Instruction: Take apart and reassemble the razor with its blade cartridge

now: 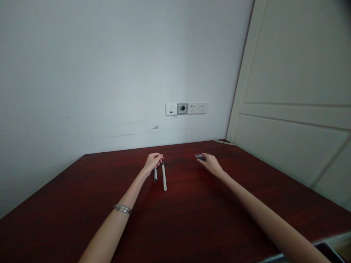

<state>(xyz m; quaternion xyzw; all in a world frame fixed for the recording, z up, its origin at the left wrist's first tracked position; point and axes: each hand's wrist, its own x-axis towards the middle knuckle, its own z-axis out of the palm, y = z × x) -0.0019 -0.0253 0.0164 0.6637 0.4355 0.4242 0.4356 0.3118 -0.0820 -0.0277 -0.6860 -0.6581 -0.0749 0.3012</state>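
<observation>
My left hand (154, 162) is closed in a pinch above the dark red table, and what is between its fingertips is too small to make out. Just below it, a long white stick-like tool (164, 177) with a dark upper end lies on the table. Beside that, partly hidden by the hand, is a shorter white and dark piece (155, 175). Further right, my right hand (211, 163) grips a small, flat, dark and clear item (200, 157) between thumb and fingers.
The dark red table (181, 219) meets a white wall with a row of sockets (192, 108). A thin strip (224, 142) lies at the back right corner, near a white panelled door (290, 138). A dark-topped object (329, 252) shows at the lower right edge.
</observation>
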